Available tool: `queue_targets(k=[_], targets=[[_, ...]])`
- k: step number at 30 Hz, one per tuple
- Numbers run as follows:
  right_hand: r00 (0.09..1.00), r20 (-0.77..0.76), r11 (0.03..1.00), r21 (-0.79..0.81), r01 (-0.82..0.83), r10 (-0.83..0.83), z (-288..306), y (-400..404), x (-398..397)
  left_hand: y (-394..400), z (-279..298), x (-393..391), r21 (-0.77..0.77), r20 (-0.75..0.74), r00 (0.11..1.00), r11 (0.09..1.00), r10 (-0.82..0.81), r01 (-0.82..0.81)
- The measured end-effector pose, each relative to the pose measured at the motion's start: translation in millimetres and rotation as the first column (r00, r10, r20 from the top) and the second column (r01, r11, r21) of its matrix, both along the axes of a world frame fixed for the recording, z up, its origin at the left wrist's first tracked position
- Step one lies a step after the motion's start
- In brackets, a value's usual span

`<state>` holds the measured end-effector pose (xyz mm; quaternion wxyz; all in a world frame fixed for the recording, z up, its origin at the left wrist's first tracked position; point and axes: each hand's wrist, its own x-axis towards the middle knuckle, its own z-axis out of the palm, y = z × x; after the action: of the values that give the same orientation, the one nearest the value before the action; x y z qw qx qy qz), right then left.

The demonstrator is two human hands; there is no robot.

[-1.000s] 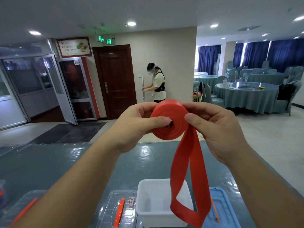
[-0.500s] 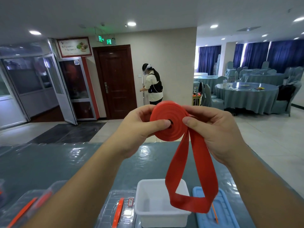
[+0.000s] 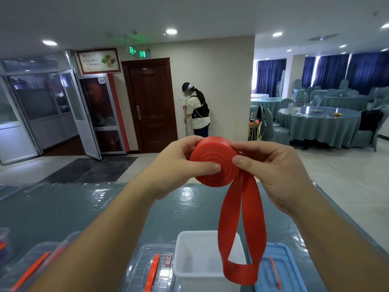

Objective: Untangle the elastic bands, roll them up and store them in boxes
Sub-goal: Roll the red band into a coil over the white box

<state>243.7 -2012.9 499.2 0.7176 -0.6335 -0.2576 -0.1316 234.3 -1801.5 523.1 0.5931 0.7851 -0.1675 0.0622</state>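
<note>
A red elastic band (image 3: 212,163) is wound into a thick flat roll held up in front of me. My left hand (image 3: 179,165) grips the roll from the left, thumb pressed on its centre. My right hand (image 3: 271,167) pinches the roll's right edge, thumb on the near face. A loose loop of the same band (image 3: 242,234) hangs down from the roll. Its lower end dangles over a white open box (image 3: 200,268) on the teal table (image 3: 84,207).
Clear lidded boxes with orange handles (image 3: 149,268) stand left of the white box, another at far left (image 3: 31,266). A blue lid (image 3: 280,268) lies right of it. A person (image 3: 196,110) stands by a brown door (image 3: 151,104); covered dining tables (image 3: 320,125) fill the right.
The roll has grown and the hanging loop has become shorter, its lower end rising. The person by the door has turned away toward the wall.
</note>
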Motion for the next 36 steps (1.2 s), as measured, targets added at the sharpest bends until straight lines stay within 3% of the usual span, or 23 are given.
queue_targets(k=[2,6,8,11,13,18,22,24,30,32,36], targets=[[1.000,0.010,1.000,0.004,0.011,-0.011,-1.5,1.4,0.7,3.8,4.1,1.2,0.040,-0.005,1.000,0.999,0.009,-0.009],[0.994,-0.066,0.983,0.166,-0.075,0.087,-5.8,2.1,4.1,-2.1,-1.1,0.3,-0.257,-0.070,0.997,0.967,-0.022,0.004],[0.992,-0.091,0.982,0.171,-0.075,0.092,-6.8,0.5,6.3,-5.0,-5.4,1.8,-0.303,-0.096,0.995,0.953,-0.026,-0.004],[1.000,-0.022,1.000,-0.009,0.016,-0.016,-6.9,-2.2,7.0,-1.2,-2.3,3.2,-0.054,-0.081,0.996,0.998,-0.046,0.041],[1.000,0.007,0.999,-0.031,0.028,-0.028,-6.0,-0.9,7.0,2.5,1.8,4.3,0.063,-0.056,0.998,0.997,-0.034,0.037],[0.994,-0.054,0.981,0.173,-0.088,0.099,-7.9,3.0,11.5,-2.8,-3.1,5.8,-0.207,-0.031,0.999,0.978,-0.027,0.020],[0.996,-0.058,0.992,0.109,-0.055,0.062,-12.6,-0.4,13.6,2.2,-0.9,7.1,0.022,-0.027,0.998,0.998,-0.052,0.053],[0.998,-0.052,0.996,0.082,-0.043,0.048,-14.3,0.7,13.5,6.1,3.2,7.4,0.061,-0.040,0.997,0.996,-0.063,0.066],[1.000,0.004,0.989,0.145,0.002,-0.002,-7.4,4.0,11.3,-5.1,-9.2,9.8,-0.210,-0.025,1.000,0.978,-0.018,0.013],[1.000,0.015,0.997,0.075,0.024,-0.025,-6.1,0.3,10.2,-4.8,-11.6,11.1,-0.165,-0.033,0.999,0.986,-0.032,0.026],[0.997,0.048,0.995,-0.072,0.062,-0.059,-10.0,-1.3,9.6,1.4,-2.3,12.4,0.066,-0.090,0.990,0.991,-0.109,0.116]])
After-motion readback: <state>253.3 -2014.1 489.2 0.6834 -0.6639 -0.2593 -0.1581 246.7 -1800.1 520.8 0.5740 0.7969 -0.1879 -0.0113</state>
